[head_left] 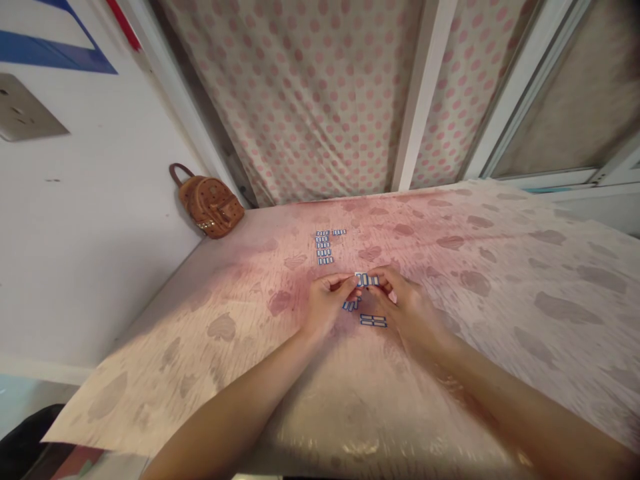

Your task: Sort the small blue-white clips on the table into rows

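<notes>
Between my two hands, just above the table, is a small white strip with blue-edged rectangles (368, 280). The fingers and thumb of my left hand (327, 300) pinch its left end. My right hand (405, 300) pinches the right end the same way. Below them on the tablecloth lie a tilted group of blue-edged pieces (351, 305), partly behind my left fingertips, and a flat block of blue-edged pieces (373, 321). Farther off, several short rows of similar pieces (324, 247) are stacked in a column, with one more row (339, 232) at its upper right.
A patterned tablecloth (500, 320) under a shiny clear cover spreads over the table. A brown backpack-shaped bag (213, 205) leans by the wall at the back left. Behind the table hang dotted curtains (325, 93) and a white frame post (423, 93).
</notes>
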The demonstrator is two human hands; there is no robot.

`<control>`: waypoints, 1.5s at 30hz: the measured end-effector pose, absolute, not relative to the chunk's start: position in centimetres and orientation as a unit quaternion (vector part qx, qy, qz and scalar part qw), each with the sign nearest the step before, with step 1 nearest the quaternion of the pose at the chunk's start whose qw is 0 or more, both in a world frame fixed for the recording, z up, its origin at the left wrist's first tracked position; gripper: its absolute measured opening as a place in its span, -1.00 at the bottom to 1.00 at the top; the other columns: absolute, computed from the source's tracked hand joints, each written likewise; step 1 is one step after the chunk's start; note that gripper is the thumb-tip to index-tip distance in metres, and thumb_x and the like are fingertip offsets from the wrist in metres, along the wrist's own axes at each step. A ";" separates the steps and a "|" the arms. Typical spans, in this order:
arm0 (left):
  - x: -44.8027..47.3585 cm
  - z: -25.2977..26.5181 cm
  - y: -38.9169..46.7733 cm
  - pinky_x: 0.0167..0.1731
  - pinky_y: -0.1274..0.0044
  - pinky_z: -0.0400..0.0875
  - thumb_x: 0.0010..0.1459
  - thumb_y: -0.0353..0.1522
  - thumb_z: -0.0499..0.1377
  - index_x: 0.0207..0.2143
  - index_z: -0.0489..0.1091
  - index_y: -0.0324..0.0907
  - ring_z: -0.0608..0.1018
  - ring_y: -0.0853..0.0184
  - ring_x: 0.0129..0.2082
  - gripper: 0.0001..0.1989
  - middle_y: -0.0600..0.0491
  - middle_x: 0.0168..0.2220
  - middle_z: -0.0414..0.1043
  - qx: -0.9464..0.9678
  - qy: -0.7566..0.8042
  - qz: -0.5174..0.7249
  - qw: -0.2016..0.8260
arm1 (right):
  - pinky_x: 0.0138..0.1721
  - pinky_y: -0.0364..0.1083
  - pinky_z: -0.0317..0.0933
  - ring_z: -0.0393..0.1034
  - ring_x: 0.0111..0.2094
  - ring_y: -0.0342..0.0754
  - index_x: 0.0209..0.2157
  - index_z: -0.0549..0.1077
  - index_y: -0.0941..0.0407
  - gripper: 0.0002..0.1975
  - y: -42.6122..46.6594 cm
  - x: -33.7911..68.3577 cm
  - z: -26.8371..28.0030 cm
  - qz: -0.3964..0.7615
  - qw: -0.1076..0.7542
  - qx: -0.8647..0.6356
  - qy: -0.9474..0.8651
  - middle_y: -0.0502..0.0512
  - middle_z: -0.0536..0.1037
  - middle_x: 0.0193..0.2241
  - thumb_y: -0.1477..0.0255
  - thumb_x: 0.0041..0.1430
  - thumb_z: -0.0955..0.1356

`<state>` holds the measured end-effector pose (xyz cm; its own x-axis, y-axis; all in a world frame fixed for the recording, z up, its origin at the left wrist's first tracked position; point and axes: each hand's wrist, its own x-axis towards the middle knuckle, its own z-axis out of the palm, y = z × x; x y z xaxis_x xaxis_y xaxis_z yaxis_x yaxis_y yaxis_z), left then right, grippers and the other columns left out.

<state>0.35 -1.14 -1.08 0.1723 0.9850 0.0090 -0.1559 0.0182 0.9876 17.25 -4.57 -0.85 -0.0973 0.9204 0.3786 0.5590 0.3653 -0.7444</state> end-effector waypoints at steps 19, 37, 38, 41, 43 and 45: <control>0.4 -0.5 -1.5 -0.30 0.51 0.51 0.12 -0.21 0.33 -0.25 0.60 -0.22 0.59 0.33 -0.38 -0.74 -0.03 -0.32 0.60 0.540 0.397 0.489 0.558 | -0.39 -0.09 0.21 0.37 -0.44 -0.07 -0.20 0.40 0.05 -0.86 -4.6 17.0 -0.1 0.312 0.466 -0.521 -0.643 0.01 0.51 -0.42 0.34 0.33 0.24; -0.1 -0.1 -1.1 -0.20 0.50 0.46 0.19 -0.31 0.30 -0.07 0.53 -0.12 0.55 0.32 -0.24 -0.75 0.00 -0.18 0.55 0.691 0.340 0.447 0.455 | -0.44 -0.08 0.19 0.29 -0.52 -0.12 -0.36 0.42 0.08 -0.83 -3.8 17.7 0.4 0.446 0.506 -0.462 -0.576 -0.02 0.42 -0.52 0.28 0.24 0.32; -0.1 -0.1 -1.2 -0.20 0.51 0.46 0.19 -0.30 0.30 -0.08 0.53 -0.13 0.55 0.32 -0.25 -0.76 0.00 -0.20 0.55 0.688 0.342 0.448 0.457 | -0.44 -0.08 0.19 0.29 -0.52 -0.12 -0.35 0.42 0.08 -0.83 -3.8 17.7 0.3 0.448 0.504 -0.462 -0.577 -0.01 0.42 -0.52 0.27 0.25 0.32; -0.1 -0.1 -1.2 -0.22 0.51 0.45 0.17 -0.30 0.31 -0.08 0.53 -0.15 0.55 0.33 -0.27 -0.74 0.00 -0.24 0.54 0.670 0.341 0.453 0.479 | -0.44 -0.07 0.19 0.30 -0.53 -0.11 -0.36 0.41 0.08 -0.82 -3.7 17.7 0.2 0.451 0.506 -0.462 -0.572 -0.01 0.43 -0.52 0.27 0.24 0.33; -0.1 -0.2 -1.1 -0.24 0.52 0.44 0.15 -0.27 0.33 -0.05 0.52 -0.16 0.55 0.33 -0.29 -0.68 -0.01 -0.26 0.54 0.646 0.336 0.462 0.506 | -0.45 -0.08 0.19 0.30 -0.53 -0.12 -0.37 0.41 0.08 -0.83 -3.8 17.6 0.2 0.447 0.509 -0.465 -0.570 -0.01 0.44 -0.52 0.28 0.23 0.33; -0.2 -0.3 -0.9 -0.27 0.52 0.46 0.15 -0.21 0.33 -0.05 0.52 -0.19 0.56 0.34 -0.33 -0.65 -0.02 -0.26 0.55 0.618 0.338 0.467 0.534 | -0.45 -0.08 0.19 0.30 -0.52 -0.12 -0.38 0.40 0.08 -0.83 -3.9 17.5 0.3 0.437 0.510 -0.472 -0.571 -0.02 0.44 -0.52 0.30 0.23 0.33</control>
